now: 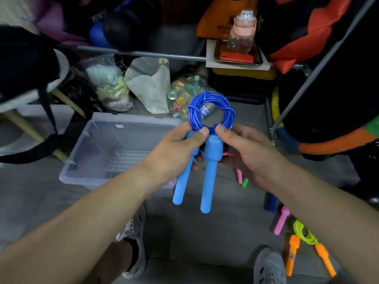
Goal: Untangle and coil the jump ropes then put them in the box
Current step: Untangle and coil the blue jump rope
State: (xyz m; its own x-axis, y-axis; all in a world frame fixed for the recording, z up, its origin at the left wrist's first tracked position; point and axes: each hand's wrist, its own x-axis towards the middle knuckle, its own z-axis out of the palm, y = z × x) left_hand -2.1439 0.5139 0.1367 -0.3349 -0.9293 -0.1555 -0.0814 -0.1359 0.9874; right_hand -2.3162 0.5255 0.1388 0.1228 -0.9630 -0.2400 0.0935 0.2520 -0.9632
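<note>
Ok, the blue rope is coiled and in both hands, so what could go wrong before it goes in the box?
1. The blue jump rope coil is only pinched at its base by the left hand and right hand; it may spring loose on release.
2. Its two handles hang free and could catch the clear box rim.
3. The orange-handled rope lies beside the right shoe, easy to step on.

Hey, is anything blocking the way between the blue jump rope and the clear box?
Nothing visible does. The left hand and right hand grip the coiled blue jump rope just right of the clear box, which is open on top.
</note>
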